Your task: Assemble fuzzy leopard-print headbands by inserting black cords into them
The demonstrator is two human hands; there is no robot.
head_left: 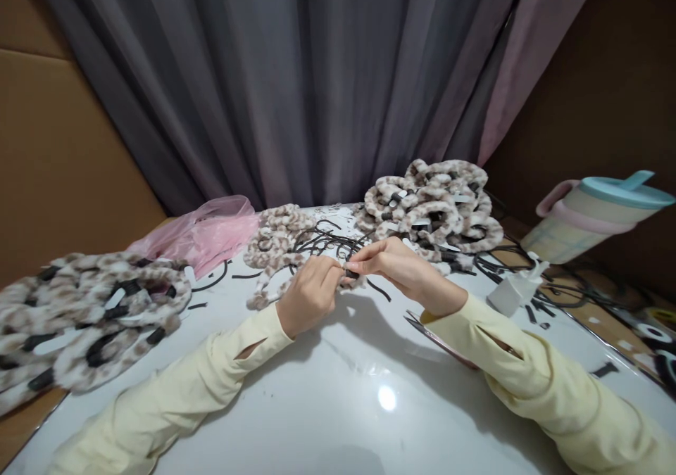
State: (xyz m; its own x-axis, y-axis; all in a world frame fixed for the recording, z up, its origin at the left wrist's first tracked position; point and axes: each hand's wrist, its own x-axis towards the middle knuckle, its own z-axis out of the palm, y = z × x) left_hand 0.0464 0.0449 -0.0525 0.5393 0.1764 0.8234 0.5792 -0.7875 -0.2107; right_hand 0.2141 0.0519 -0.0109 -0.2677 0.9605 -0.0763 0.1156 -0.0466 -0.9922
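My left hand (311, 293) and my right hand (393, 267) meet over the middle of the white table. Both have their fingertips pinched close together around something small. A bit of dark material shows between them, but the fingers hide most of it. Just beyond lie tangled black cords (334, 236) with small metal rings among them. Spotted plush strips (274, 258) lie beside my left hand. Close to my right wrist, a pair of scissors (422, 328) rests partly under the sleeve.
Finished-looking spotted plush rings with black sections pile up at the back right (436, 204) and at the left (95, 313). A pink plastic bag (211, 232) lies at the back left. A lidded tumbler (591, 214) and a white glue bottle (517, 288) stand at the right.
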